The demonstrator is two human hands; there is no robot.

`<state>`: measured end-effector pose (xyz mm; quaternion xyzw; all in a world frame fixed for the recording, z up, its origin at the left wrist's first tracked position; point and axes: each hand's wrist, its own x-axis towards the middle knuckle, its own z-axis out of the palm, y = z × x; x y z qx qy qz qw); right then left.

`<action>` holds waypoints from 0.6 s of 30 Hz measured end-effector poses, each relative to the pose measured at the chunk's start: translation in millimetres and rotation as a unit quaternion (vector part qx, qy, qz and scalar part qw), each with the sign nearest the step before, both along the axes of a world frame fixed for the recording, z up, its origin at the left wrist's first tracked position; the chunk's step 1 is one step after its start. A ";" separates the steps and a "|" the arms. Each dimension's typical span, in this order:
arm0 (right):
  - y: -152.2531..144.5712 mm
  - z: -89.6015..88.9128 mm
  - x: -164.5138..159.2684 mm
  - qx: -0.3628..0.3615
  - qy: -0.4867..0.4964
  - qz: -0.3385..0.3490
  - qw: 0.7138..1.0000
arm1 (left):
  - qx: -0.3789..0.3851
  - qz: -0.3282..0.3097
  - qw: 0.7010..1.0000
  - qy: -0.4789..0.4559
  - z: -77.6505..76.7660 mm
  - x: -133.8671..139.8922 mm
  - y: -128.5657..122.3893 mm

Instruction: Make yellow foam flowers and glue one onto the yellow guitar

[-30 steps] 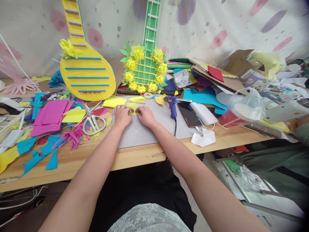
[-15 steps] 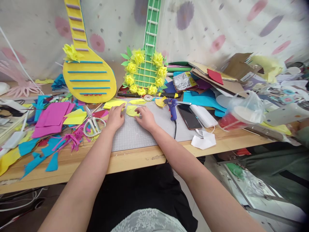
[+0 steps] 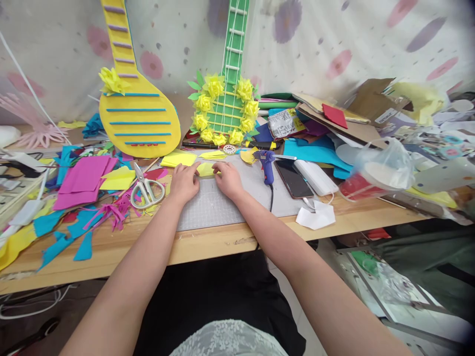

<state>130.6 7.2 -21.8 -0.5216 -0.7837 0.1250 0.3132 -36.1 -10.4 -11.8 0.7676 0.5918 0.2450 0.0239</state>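
Note:
A small piece of yellow crepe paper (image 3: 206,169) lies on the grey cutting mat (image 3: 208,205), between my two hands. My left hand (image 3: 184,183) has its fingers closed at the paper's left edge. At the opposite edge, my right hand (image 3: 227,180) holds the paper with curled fingers; its fingertips are partly hidden. Just behind my left hand sits a stack of yellow paper (image 3: 178,158), with more yellow strips (image 3: 213,155) beside it. White-handled scissors (image 3: 147,190) rest left of my left hand. A blue glue gun (image 3: 266,168) stands to the right of my right hand.
A yellow paper lute (image 3: 141,116) and a green one (image 3: 222,113) with yellow flowers lean at the back. Coloured paper scraps (image 3: 87,180) cover the left side. A phone (image 3: 293,179), a white power bank (image 3: 315,177) and a bagged cup (image 3: 376,178) stand right.
My left hand has moved right to the edge of the yellow paper. Both hands are now closer together around it, and the view has shifted slightly.

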 end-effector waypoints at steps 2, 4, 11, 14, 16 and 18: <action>1.3 -1.3 4.6 -0.019 0.055 -0.010 0.998 | -0.006 -0.017 1.000 -0.018 -1.2 -0.6 -0.1; 2.9 -2.4 7.7 -0.033 0.095 -0.014 0.995 | -0.011 -0.027 0.999 -0.033 -2.6 -0.9 1.1; 5.7 -0.4 11.7 -0.038 0.138 0.003 0.990 | -0.006 -0.010 1.000 -0.006 -2.7 3.4 3.2; 6.1 -1.0 12.5 -0.041 0.132 0.011 0.990 | 0.013 -0.028 1.000 -0.001 -2.4 4.8 1.4; 6.5 -2.1 12.5 -0.048 0.133 0.011 0.990 | 0.020 -0.035 0.999 -0.003 -2.8 5.2 0.4; 6.8 -2.8 12.2 -0.060 0.138 0.007 0.989 | 0.019 -0.034 0.999 -0.003 -3.3 5.4 0.1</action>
